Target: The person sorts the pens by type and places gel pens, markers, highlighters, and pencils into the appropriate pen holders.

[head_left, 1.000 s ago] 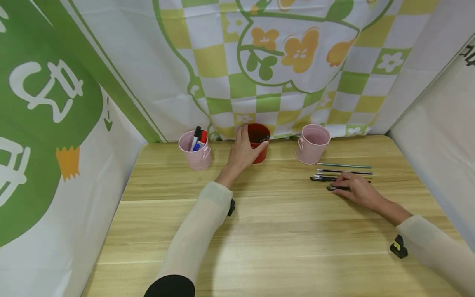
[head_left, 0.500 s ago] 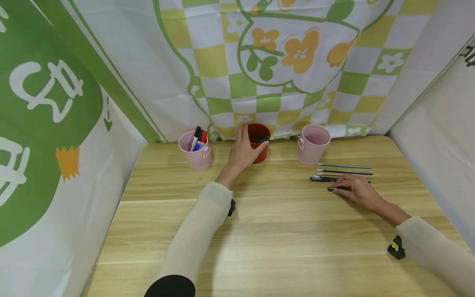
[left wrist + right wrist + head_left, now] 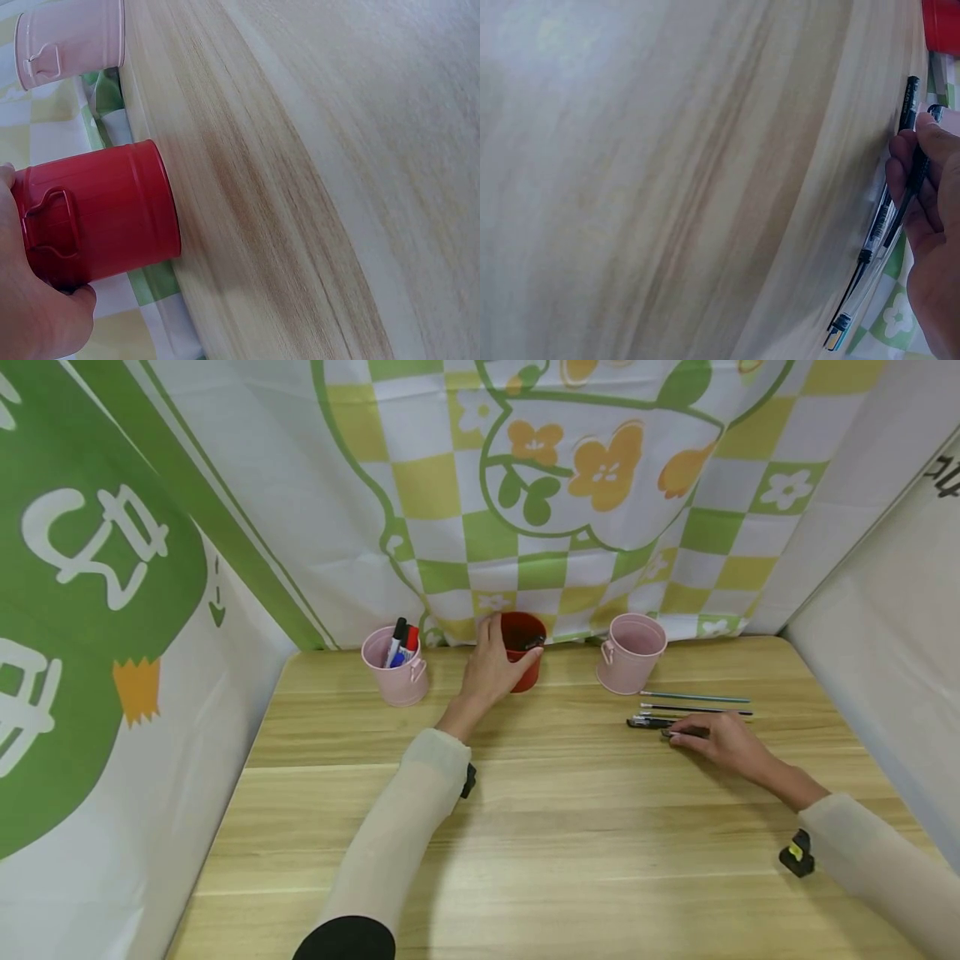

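My left hand (image 3: pixel 487 670) grips the small red bucket (image 3: pixel 528 677) at its rim, thumb on one side and fingers on the other. Something dark lies inside that bucket. In the left wrist view the red bucket (image 3: pixel 105 214) stands on the table, its wire handle folded down. Off to the right, my right hand (image 3: pixel 723 745) pinches a black pen (image 3: pixel 917 176) between thumb and fingers. Close beside it, a second black pen (image 3: pixel 876 225) lies on the table. Beyond the hand, thin pencil-like sticks (image 3: pixel 697 708) lie side by side.
A pink bucket (image 3: pixel 403 692) with black, red and blue markers stands at the left. Another pink bucket (image 3: pixel 628 672) stands at the right, just behind the sticks. A patterned cloth (image 3: pixel 517 539) hangs along the table's back edge.
My right hand has tilted slightly and raised the pen a little, so its tip shows closer to the other pen. The left hand stays on the red bucket.
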`<state>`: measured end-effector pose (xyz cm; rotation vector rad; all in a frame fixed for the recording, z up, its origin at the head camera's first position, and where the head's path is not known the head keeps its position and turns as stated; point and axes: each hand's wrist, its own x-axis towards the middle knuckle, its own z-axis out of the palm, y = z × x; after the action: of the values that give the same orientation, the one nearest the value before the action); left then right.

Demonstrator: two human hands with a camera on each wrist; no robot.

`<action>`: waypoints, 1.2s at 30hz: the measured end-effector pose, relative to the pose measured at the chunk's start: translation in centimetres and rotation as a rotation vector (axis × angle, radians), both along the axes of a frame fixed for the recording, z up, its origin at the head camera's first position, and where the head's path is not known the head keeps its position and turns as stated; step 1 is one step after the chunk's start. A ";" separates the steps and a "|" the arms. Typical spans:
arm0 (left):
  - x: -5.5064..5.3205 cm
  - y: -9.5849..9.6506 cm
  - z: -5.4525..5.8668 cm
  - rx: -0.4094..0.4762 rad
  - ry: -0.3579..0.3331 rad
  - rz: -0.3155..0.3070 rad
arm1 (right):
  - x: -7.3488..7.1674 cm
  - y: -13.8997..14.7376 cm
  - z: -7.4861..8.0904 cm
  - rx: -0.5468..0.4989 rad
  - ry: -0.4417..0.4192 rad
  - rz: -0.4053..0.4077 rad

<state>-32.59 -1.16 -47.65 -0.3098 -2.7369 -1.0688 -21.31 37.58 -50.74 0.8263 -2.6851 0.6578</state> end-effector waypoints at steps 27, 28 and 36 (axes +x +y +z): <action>-0.1 -0.1 -0.2 -0.023 0.001 -0.002 | -1.6 -1.9 3.1 -0.252 -0.153 -0.031; -0.2 -0.1 -0.2 -0.023 0.000 -0.003 | -1.7 -2.0 3.3 -0.263 -0.144 -0.027; -0.1 -0.1 -0.1 -0.018 -0.004 -0.001 | -2.5 -3.0 5.0 -0.365 -0.123 -0.030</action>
<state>-32.70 -1.27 -47.76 -0.3111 -2.7517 -1.0474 -23.82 34.56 -45.69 0.6650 -2.5568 1.1805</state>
